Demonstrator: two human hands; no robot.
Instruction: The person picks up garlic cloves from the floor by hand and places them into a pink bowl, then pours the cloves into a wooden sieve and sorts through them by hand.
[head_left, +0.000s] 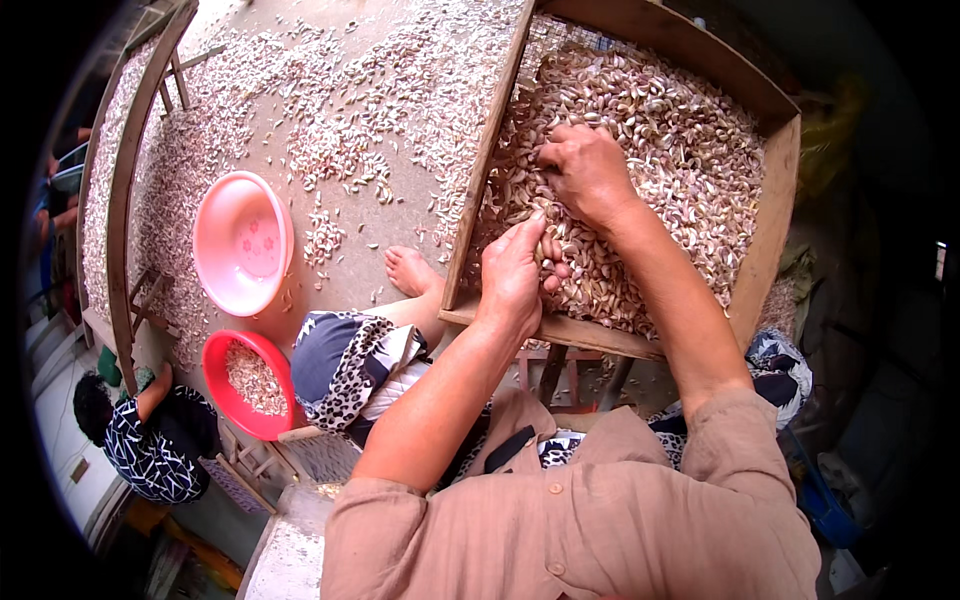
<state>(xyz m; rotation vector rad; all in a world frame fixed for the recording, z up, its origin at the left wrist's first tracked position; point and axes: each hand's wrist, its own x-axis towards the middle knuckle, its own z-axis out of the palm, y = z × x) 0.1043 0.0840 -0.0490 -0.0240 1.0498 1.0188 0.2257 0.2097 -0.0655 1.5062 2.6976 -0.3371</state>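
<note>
A wooden-framed tray with a mesh bottom stands before me, filled with garlic cloves, many with purplish skin. My left hand is above the tray's near left part, palm partly turned up and fingers curled; some cloves seem to lie in it, though the fingers partly hide them. Just beyond and to the right, my right hand reaches down into the cloves with bent fingers. Its fingertips are partly hidden, so I cannot tell whether they pinch a clove.
Left of the tray, a pink basin and a red basin holding cloves stand on the floor. Loose cloves lie scattered there. Another wooden-framed tray is farther left, with a person beside it. A blue container is at lower right.
</note>
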